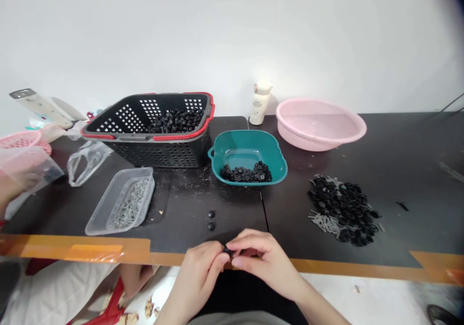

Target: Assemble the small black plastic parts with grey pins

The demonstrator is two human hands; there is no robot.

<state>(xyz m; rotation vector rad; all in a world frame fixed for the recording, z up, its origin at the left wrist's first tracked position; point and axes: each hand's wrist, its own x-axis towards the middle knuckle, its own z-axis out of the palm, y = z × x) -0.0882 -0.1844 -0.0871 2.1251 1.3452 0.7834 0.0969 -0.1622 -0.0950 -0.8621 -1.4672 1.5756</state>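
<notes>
Close together at the table's front edge, my left hand [203, 269] and my right hand [263, 257] meet over a small round black plastic cap [227, 251]. The left thumb and forefinger pinch the cap. My right fingertips are closed right beside it, and what they hold is hidden. Two similar black caps [211, 220] lie just beyond my hands. A teal basin [250, 136] farther back has small black discs with center holes in it. To the left, a clear plastic tub [97, 214] contains many grey screws [131, 204].
A black basket [163, 151] with red handles holds many black parts. On the right lies a pile of black caps [342, 211] and grey screws. A pink basket [319, 141] and a cream bottle [260, 105] stand behind. Another person's arm [12, 187] is at far left, near a plastic bag [89, 161].
</notes>
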